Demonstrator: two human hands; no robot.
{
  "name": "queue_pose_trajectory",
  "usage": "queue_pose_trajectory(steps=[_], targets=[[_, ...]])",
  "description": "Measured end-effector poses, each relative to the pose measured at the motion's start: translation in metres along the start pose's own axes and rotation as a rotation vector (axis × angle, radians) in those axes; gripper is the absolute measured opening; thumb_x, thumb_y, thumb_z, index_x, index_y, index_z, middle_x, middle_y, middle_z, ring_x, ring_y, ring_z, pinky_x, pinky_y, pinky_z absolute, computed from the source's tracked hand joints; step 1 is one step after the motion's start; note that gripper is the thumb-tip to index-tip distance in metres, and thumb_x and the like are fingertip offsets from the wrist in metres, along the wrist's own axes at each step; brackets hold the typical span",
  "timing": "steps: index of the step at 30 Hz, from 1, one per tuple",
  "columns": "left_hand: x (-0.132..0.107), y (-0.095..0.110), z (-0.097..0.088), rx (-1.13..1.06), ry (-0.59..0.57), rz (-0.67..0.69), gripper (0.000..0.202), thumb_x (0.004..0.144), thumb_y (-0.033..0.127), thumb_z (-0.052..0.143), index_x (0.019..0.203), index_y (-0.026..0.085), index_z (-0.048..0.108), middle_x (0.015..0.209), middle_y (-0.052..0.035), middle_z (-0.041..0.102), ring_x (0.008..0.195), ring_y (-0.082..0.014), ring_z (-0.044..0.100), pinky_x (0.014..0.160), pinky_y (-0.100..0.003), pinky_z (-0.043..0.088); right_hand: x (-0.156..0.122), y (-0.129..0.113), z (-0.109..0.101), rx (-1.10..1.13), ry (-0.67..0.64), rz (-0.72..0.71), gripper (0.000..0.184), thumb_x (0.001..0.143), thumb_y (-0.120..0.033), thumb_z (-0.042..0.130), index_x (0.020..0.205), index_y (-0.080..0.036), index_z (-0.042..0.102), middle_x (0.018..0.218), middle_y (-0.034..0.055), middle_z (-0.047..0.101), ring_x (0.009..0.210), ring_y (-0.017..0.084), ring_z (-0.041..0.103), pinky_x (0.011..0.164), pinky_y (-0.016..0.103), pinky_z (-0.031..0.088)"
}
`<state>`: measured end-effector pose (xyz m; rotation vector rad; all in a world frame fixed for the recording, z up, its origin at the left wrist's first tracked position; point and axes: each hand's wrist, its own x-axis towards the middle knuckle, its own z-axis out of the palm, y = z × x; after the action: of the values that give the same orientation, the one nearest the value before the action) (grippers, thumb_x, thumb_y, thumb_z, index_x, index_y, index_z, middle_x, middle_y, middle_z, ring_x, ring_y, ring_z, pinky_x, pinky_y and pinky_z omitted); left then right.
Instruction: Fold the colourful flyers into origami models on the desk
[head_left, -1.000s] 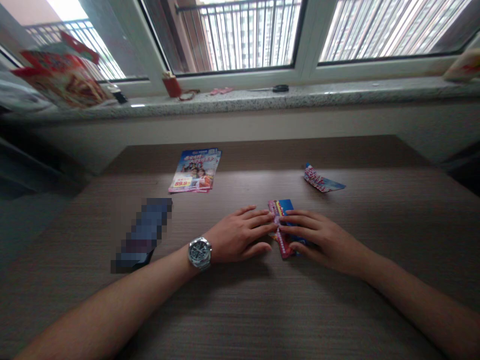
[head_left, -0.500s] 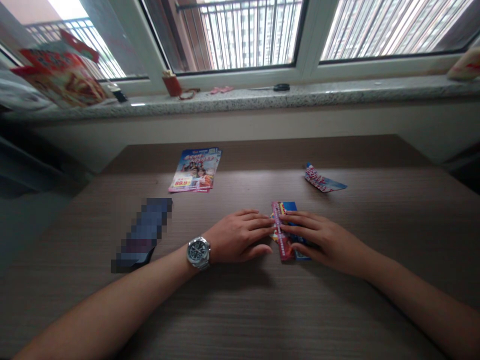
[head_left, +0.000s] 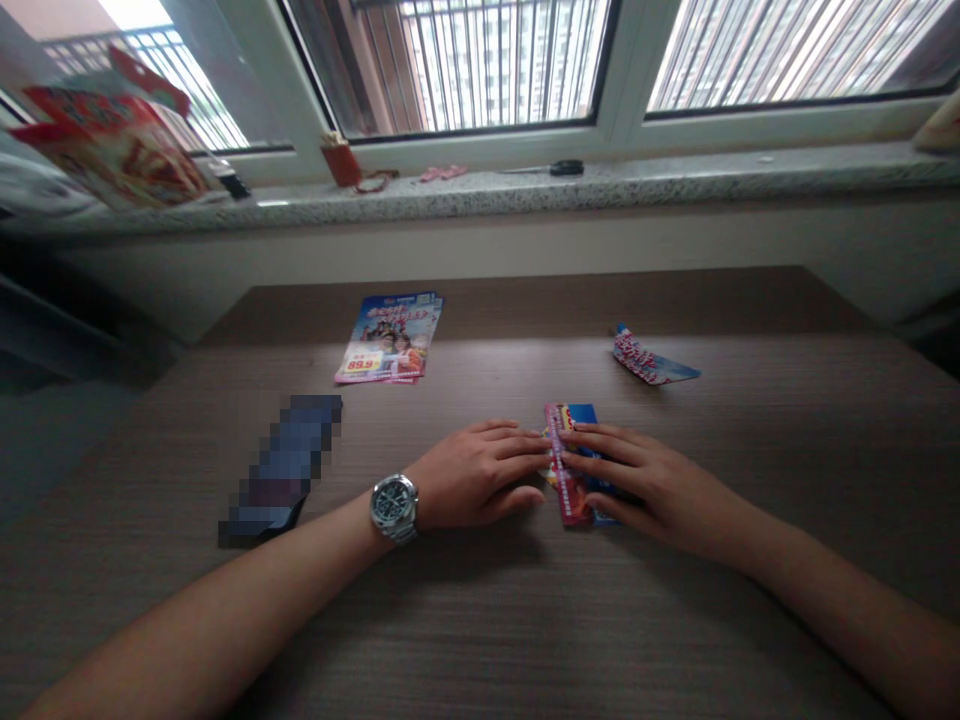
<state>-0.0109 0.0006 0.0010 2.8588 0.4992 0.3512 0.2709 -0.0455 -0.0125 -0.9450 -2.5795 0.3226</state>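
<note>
A folded leaflet (head_left: 568,470), pink and blue, lies on the wooden table (head_left: 480,600) in front of me. My left hand (head_left: 480,475) lies flat beside it, fingers stretched out, fingertips touching its left edge. A silver watch sits on that wrist. My right hand (head_left: 637,480) rests flat on the leaflet's right part, fingers stretched and pressing it down. Neither hand grips anything.
A small stack of colourful flyers (head_left: 390,337) lies at the back left of the table. Another folded leaflet (head_left: 649,360) sits back right. A dark blurred object (head_left: 281,470) lies to the left. The stone window sill (head_left: 525,190) holds a red packet, a red cup and small items.
Both hands have stayed on the folded leaflet with only slight shifts; the leaflet has turned a little straighter under them.
</note>
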Motion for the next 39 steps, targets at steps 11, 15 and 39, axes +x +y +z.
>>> queue_pose_trajectory(steps=[11,15,39], targets=[[0.0024,0.0071,-0.0002,0.114,-0.020,0.027,0.049,0.102,0.046,0.044,0.141,0.017,0.051,0.144,-0.0105,0.055,0.130,-0.0266,0.054,0.116,-0.044,0.038,-0.0037,0.0021,0.0034,0.010,-0.001,0.012,0.049,0.095,-0.028,0.059,0.143,-0.025,0.053,0.150,0.0117,0.050,0.140,0.030,0.045,0.112,0.050,0.043],[0.0025,0.0077,0.0014,0.109,-0.012,0.036,0.051,0.102,0.046,0.045,0.141,0.015,0.050,0.146,-0.0120,0.053,0.131,-0.0269,0.053,0.113,-0.043,0.041,-0.0024,0.0007,0.0022,0.030,0.022,0.007,0.048,0.095,-0.027,0.060,0.142,-0.027,0.054,0.150,0.0120,0.051,0.138,0.029,0.047,0.110,0.050,0.045],[0.0008,0.0078,0.0014,0.105,-0.018,0.058,0.048,0.103,0.045,0.044,0.140,0.016,0.051,0.146,-0.0136,0.052,0.133,-0.0256,0.053,0.112,-0.042,0.045,-0.0026,0.0017,0.0005,0.115,0.012,0.052,0.045,0.096,-0.027,0.059,0.140,-0.029,0.056,0.148,0.0104,0.054,0.136,0.029,0.050,0.110,0.052,0.045]])
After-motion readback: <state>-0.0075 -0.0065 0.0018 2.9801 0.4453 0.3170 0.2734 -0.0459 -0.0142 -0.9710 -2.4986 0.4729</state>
